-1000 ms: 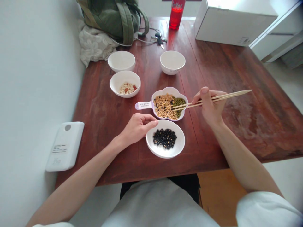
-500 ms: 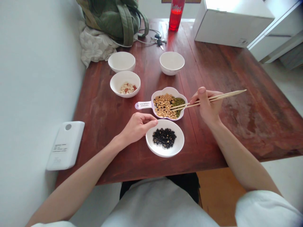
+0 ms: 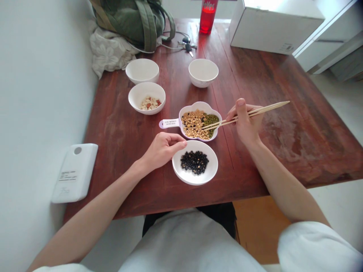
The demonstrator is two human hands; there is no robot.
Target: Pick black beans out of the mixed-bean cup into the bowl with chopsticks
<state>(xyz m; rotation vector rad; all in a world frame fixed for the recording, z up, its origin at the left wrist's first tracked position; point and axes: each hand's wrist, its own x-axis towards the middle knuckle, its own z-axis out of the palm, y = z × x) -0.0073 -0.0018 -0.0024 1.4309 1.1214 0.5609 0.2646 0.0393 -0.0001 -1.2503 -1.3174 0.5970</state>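
Note:
My right hand (image 3: 247, 121) is closed round a pair of wooden chopsticks (image 3: 268, 108). Their tips rest among the beans in a flower-shaped dish (image 3: 184, 107) with a labelled handle. Yellow soybeans (image 3: 193, 123) with a few black beans among them fill its left part, and green mung beans (image 3: 211, 120) lie at its right. Just in front stands a white bowl (image 3: 195, 180) with a heap of black beans (image 3: 194, 162). My left hand (image 3: 166, 148) pinches this bowl's left rim between thumb and fingers. Whether the chopsticks grip a bean is too small to tell.
Behind the dish stand a bowl of pale and reddish pieces (image 3: 146, 86) and two more white bowls (image 3: 142, 68) (image 3: 203, 70). A white power bank (image 3: 74, 173) lies at the left by the wall. Farther back are a green backpack (image 3: 127, 24), keys (image 3: 187, 46), a red bottle (image 3: 208, 19) and a white box (image 3: 272, 28).
The whole view has shifted slightly, so everything sits a little higher and farther left. Both hands keep their grips, and the chopstick tips stay in the dish.

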